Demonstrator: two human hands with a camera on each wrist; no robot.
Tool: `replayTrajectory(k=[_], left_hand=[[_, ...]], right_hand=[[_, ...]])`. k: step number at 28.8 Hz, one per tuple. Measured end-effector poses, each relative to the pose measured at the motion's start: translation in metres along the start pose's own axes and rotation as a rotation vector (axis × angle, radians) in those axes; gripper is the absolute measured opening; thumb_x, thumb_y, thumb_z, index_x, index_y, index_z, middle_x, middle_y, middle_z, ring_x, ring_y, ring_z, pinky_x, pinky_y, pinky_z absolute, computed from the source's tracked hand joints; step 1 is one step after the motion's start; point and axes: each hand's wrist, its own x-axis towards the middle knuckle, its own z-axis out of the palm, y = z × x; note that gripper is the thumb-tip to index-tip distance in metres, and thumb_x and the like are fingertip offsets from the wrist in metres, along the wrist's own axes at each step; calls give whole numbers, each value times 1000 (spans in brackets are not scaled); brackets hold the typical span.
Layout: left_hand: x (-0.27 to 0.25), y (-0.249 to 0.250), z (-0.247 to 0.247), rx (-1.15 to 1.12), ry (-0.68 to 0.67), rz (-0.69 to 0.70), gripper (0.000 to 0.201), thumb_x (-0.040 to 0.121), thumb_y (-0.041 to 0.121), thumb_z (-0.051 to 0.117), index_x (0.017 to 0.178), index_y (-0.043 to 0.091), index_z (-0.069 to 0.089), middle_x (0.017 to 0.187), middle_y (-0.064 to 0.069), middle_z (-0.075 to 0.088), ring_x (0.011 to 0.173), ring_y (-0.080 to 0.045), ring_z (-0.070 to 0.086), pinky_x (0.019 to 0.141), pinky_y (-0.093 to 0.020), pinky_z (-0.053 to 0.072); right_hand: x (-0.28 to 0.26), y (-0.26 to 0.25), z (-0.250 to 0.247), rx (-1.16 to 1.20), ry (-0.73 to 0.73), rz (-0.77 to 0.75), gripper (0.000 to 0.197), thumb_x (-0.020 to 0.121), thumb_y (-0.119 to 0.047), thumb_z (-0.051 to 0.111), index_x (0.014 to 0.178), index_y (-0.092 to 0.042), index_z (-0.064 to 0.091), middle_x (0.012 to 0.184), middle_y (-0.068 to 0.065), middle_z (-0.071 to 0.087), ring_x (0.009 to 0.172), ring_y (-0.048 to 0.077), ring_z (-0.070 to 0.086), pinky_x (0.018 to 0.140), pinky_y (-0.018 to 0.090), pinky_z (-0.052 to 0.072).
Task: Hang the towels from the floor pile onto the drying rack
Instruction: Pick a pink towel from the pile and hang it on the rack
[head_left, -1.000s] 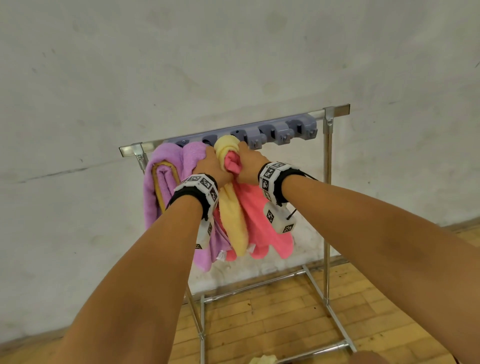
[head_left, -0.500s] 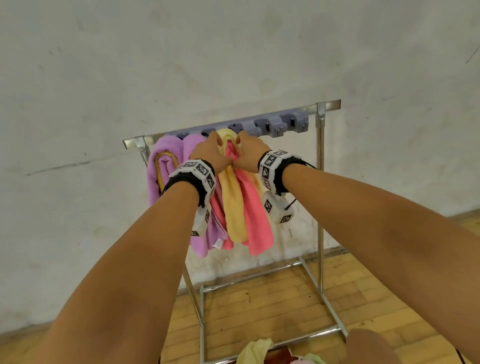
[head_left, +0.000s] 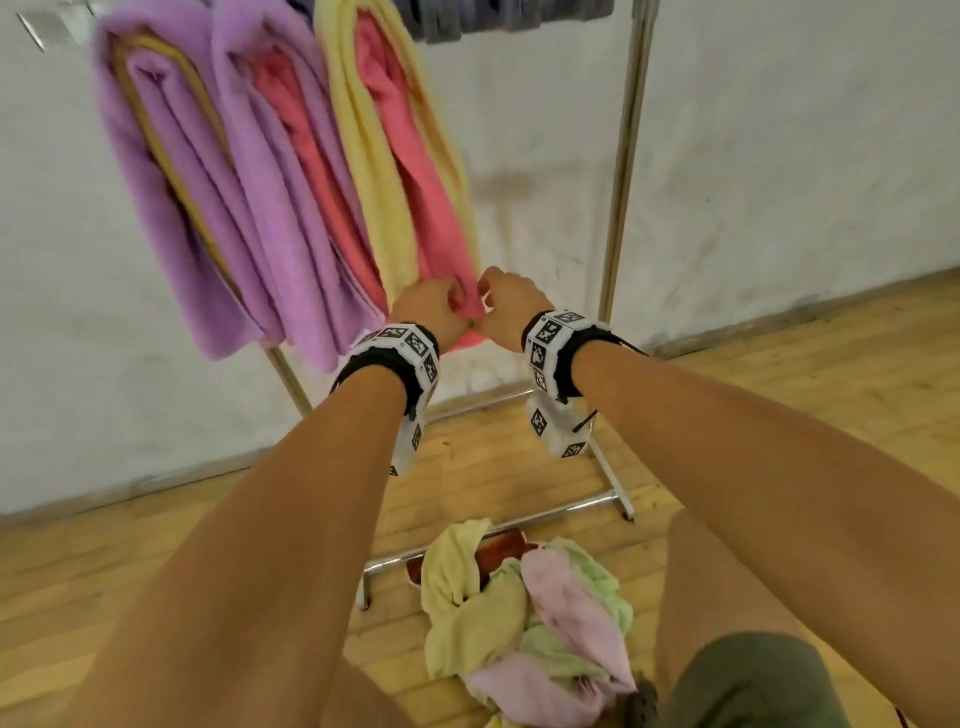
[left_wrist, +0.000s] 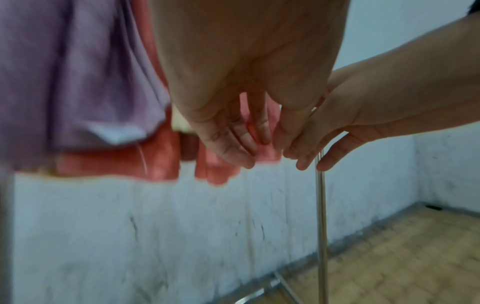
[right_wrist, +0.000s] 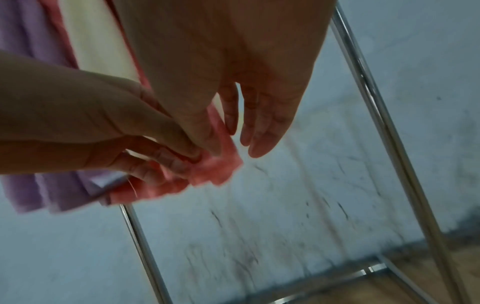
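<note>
In the middle of the frame my left hand (head_left: 434, 312) and my right hand (head_left: 511, 306) pinch the bottom edge of the pink towel (head_left: 415, 171) that hangs on the drying rack (head_left: 621, 171). The floor pile (head_left: 524, 618) lies at the bottom centre.

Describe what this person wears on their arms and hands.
Both forearms are bare, with no sleeves or gloves. The left wrist band and right wrist band are black straps carrying white blocks printed with black square markers. A thin black cable runs by the right one.
</note>
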Motion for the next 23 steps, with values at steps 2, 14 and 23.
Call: replayTrajectory(k=[2, 14, 23], left_hand=[[1, -17, 41, 0, -79, -28, 27, 83, 23, 65, 110, 21, 64, 105, -1, 67, 95, -25, 63, 85, -35, 52], [-18, -110, 259, -80, -441, -198, 24, 83, 28, 69, 106, 25, 62, 106, -3, 68, 95, -24, 63, 79, -32, 51], [-65, -151, 384, -70, -673, -285, 22, 91, 20, 57, 110, 13, 64, 111, -12, 68, 100, -32, 63, 86, -38, 53]], right_hand=[[-3, 28, 34, 13, -52, 64, 41, 85, -24, 67, 122, -13, 52, 117, 8, 60, 101, 28, 61, 82, 37, 53], [-34, 154, 221, 23, -373, 355, 37, 87, -24, 67, 120, -14, 53, 117, 7, 62, 102, 26, 61, 84, 37, 53], [-86, 220, 328, 23, -522, 524, 26, 92, -23, 60, 113, -8, 59, 108, 12, 65, 102, 31, 63, 80, 35, 52]])
